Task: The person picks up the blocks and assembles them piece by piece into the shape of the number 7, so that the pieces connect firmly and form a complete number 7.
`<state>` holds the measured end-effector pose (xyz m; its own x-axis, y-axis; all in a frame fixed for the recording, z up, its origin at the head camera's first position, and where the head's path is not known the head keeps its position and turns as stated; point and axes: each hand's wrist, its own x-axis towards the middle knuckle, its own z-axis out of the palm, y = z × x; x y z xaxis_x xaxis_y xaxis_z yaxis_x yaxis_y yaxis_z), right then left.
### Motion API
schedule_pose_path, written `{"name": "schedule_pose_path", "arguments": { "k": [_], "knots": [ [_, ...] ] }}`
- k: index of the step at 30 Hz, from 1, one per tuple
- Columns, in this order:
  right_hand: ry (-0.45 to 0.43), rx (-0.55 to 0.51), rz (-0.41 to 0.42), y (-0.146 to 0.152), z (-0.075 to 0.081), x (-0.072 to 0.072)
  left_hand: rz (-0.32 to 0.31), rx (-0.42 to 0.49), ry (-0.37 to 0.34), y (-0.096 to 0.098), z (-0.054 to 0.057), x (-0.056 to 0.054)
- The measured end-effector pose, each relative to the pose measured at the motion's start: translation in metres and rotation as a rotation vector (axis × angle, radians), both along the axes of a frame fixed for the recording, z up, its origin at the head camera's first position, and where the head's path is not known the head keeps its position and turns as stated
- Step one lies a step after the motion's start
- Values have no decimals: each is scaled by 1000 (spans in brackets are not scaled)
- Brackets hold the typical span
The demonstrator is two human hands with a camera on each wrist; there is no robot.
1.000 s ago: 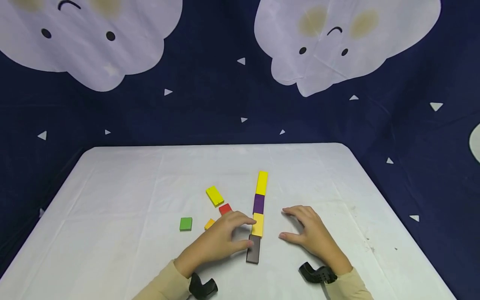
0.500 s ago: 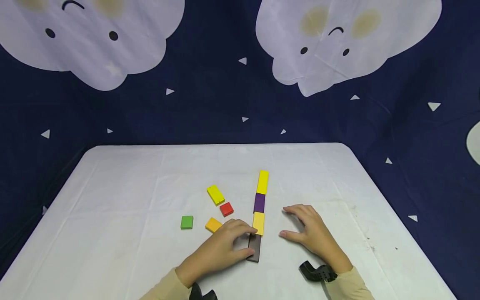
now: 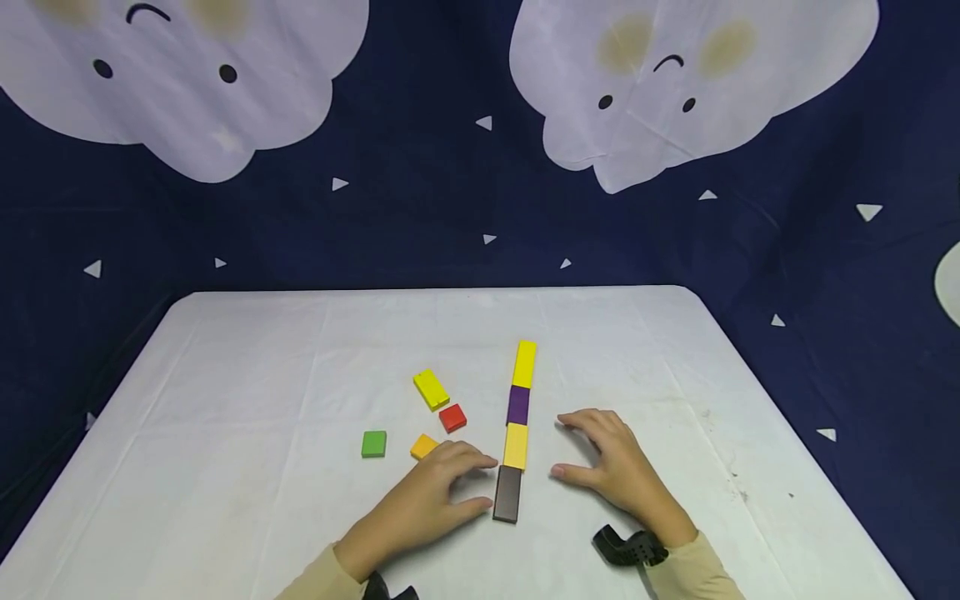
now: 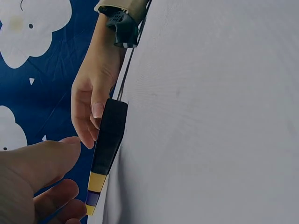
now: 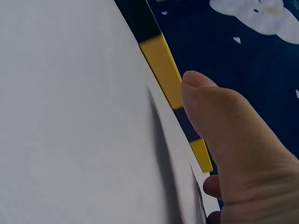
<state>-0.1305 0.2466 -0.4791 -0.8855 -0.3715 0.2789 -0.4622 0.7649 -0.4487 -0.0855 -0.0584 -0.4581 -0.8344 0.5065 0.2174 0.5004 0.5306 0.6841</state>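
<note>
A straight row of flat blocks runs away from the person in the head view: a dark grey block (image 3: 507, 494) nearest, then an orange-yellow block (image 3: 515, 446), a purple block (image 3: 518, 406) and a bright yellow block (image 3: 524, 364) at the far end. The left hand (image 3: 427, 492) lies just left of the dark block, thumb and forefinger spread apart with nothing between them. To the right of the row, the right hand (image 3: 618, 467) rests with its fingers parted and nothing held. In the left wrist view the left thumb (image 4: 51, 156) shows beside the row.
Left of the row lie a second yellow block (image 3: 431, 390), a red block (image 3: 452, 417), a green block (image 3: 374, 444) and an orange block (image 3: 423, 447), partly hidden behind the left hand. A white cloth covers the table (image 3: 247, 383). A dark blue curtain (image 3: 420, 225) hangs behind.
The left hand has drawn back left and towards the person, its fingers coming off the dark and orange-yellow blocks. The right hand has shifted slightly left. The red block is now uncovered.
</note>
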Motion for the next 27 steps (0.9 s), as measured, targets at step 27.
{"name": "schedule_pose_path", "arguments": {
  "k": [27],
  "knots": [
    [23, 43, 114, -41, -3, 22, 289, -191, 101, -43, 6, -13]
  ]
}}
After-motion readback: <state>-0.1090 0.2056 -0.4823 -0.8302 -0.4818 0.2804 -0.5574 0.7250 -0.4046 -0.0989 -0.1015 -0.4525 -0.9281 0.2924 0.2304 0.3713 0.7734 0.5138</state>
